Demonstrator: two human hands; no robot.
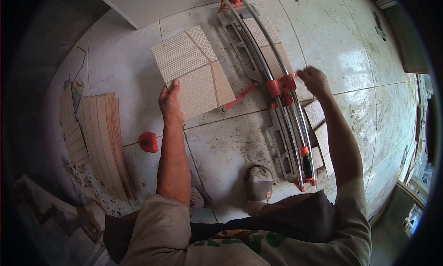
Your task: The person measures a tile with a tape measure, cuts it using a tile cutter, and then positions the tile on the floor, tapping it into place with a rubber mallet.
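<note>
My left hand grips the left edge of a beige patterned tile, its thumb on top and its fingers hidden beneath. Darker bands cross the tile's face. My right hand is closed in a fist beside the red carriage of a manual tile cutter. A bit of red handle shows at the fist's inner edge. Under the cutter's rails lies another beige tile piece. A red arm sticks out from the cutter towards the held tile.
A red tape measure lies left of my forearm. Stacked tile strips and a bent wire are further left. Tile pieces lie right of the cutter. A white panel stands at the top. My sandalled foot is near the cutter.
</note>
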